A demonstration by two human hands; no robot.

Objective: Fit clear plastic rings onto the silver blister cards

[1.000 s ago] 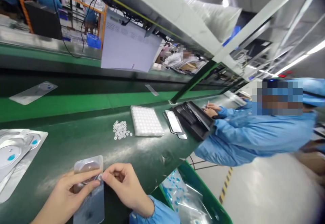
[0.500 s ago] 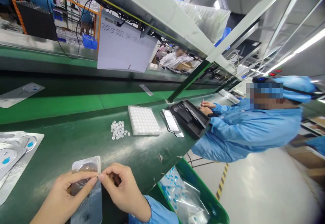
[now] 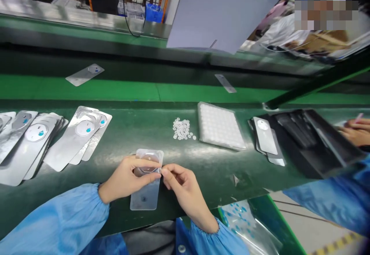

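Left hand (image 3: 123, 178) clamps a clear blister (image 3: 146, 199) on the green belt (image 3: 219, 174), fingers pressed together over its dome. Right hand (image 3: 185, 187) pinches the blister's edge between its fingertips (image 3: 170, 171). Next move calls for working that pinched edge.

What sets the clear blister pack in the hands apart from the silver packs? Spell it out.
The clear blister pack is see-through, while the silver packs carry white discs and blue marks. The clear pack is single, held by the left hand and right hand; the silver packs lie overlapping on the green bench. Both are long, with a round part near one end.
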